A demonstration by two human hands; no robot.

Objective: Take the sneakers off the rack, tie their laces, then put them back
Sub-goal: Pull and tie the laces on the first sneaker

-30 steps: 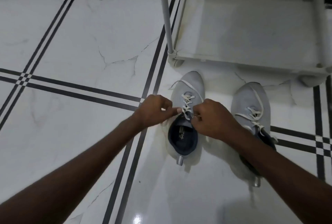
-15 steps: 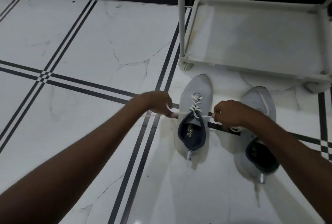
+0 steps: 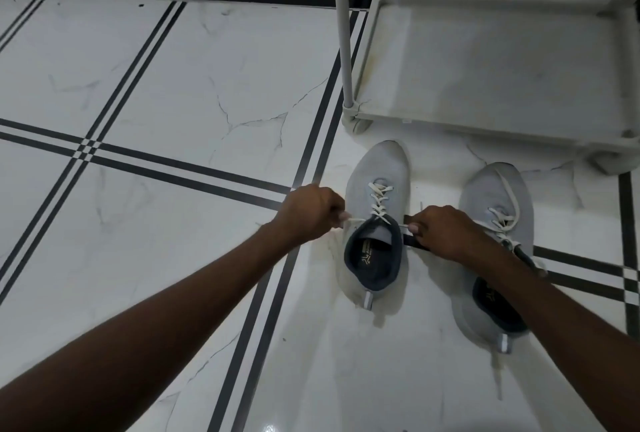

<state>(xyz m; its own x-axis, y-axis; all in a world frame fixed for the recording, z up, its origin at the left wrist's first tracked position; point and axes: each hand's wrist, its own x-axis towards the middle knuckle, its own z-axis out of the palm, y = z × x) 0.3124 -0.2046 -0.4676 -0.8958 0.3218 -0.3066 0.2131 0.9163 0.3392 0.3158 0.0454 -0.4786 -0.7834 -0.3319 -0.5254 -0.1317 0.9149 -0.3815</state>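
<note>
Two light grey sneakers with dark linings stand side by side on the floor, toes toward the rack. The left sneaker point(image 3: 379, 175) has white laces point(image 3: 379, 201) drawn taut to both sides. My left hand point(image 3: 310, 213) pinches one lace end just left of the shoe's collar. My right hand point(image 3: 441, 232) pinches the other end on the right side. The right sneaker point(image 3: 498, 189) has loose laces trailing over its toe; my right forearm covers part of it.
A white shoe rack point(image 3: 485, 126) stands just beyond the sneakers, its bottom shelf bare, with an upright pole point(image 3: 343, 33) at its left corner. White marble floor point(image 3: 156, 85) with black stripe lines spreads to the left. A dark skirting runs along the wall.
My hands went from close together over the left sneaker's tongue to spread apart on either side, pulling the lace ends outward and taut. The camera shifted slightly.
</note>
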